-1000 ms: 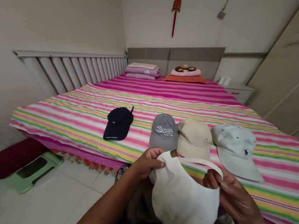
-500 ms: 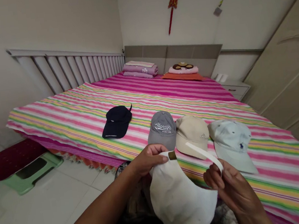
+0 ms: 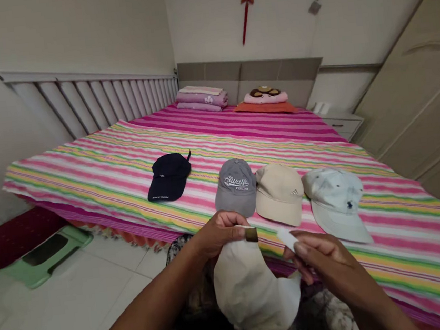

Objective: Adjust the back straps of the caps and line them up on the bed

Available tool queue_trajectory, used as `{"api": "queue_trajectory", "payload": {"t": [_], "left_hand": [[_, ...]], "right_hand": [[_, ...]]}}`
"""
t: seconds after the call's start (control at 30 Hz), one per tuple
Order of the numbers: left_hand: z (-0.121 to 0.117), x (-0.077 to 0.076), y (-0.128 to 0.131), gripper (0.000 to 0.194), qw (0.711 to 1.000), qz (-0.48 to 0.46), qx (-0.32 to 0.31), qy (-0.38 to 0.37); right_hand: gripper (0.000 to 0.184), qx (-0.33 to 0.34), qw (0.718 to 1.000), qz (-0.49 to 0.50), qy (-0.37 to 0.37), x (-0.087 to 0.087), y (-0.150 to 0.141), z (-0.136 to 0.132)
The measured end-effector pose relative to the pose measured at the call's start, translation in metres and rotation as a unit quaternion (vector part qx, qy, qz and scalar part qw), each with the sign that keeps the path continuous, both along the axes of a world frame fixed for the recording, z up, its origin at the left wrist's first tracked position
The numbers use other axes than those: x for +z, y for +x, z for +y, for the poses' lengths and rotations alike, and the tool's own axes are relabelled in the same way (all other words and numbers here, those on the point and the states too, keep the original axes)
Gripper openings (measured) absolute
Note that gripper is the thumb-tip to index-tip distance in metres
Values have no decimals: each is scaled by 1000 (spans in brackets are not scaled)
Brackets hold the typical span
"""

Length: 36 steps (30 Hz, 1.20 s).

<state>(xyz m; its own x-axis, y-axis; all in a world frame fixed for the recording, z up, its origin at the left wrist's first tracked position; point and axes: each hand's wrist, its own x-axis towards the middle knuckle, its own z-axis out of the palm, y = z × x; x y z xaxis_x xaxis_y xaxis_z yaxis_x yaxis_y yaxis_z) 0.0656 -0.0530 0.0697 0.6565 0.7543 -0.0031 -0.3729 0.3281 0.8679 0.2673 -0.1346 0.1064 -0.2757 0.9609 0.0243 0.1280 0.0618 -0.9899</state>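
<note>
L hand (image 3: 220, 235) grips wht cap (image 3: 252, 288), R hand (image 3: 322, 251) prob. its strap (image 3: 287, 237).

The right hand (image 3: 322, 254) is now closer to the brass buckle (image 3: 251, 234), pinching the white strap (image 3: 287, 238) nearer its free tip, with less strap sticking out.

Grey cap (image 3: 235, 188): "Always"; navy brim (image 3: 163, 189) illegible

nearest cap (image 3: 250, 288): white | clasp (image 3: 251, 234): brown | lettered cap (image 3: 236, 187): grey | bedspread (image 3: 97, 171): pink, yellow, green, white stripes
</note>
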Motion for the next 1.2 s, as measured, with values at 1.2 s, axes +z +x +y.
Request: {"api": "queue_trajectory", "payload": {"t": [1.2], "left_hand": [[-11, 18, -3, 29, 996, 76, -6, 50]], "right_hand": [[36, 99, 970, -200, 102, 25, -17, 10]]}}
